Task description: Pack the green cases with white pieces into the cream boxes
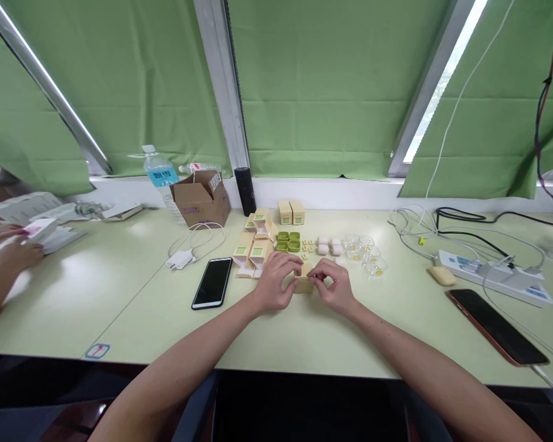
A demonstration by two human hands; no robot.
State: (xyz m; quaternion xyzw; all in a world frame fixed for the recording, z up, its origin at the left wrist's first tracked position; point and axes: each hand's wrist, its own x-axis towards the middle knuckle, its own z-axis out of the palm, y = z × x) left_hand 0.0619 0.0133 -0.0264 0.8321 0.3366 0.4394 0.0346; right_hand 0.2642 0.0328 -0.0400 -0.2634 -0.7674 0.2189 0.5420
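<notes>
A small tan cardboard box [303,286] stands on the table between my hands. My left hand [278,279] grips its left side, thumb and fingers curled round it. My right hand [334,285] pinches at its upper right edge, fingers closed. Just beyond lie several open tan boxes [243,250] with green labels, several square green trays [288,242], tiny yellow pieces [307,245], pale pink blocks [323,245] and clear plastic cups [365,252] with yellow spots. Two closed tan boxes [291,213] stand side by side farther back.
Left are a phone [212,283], a white charger [180,259], a brown carton [203,199], a water bottle [162,178] and a black flask [245,191]. A power strip [493,277] with cables and another phone [498,326] lie right. Another person's hands [13,252] work far left.
</notes>
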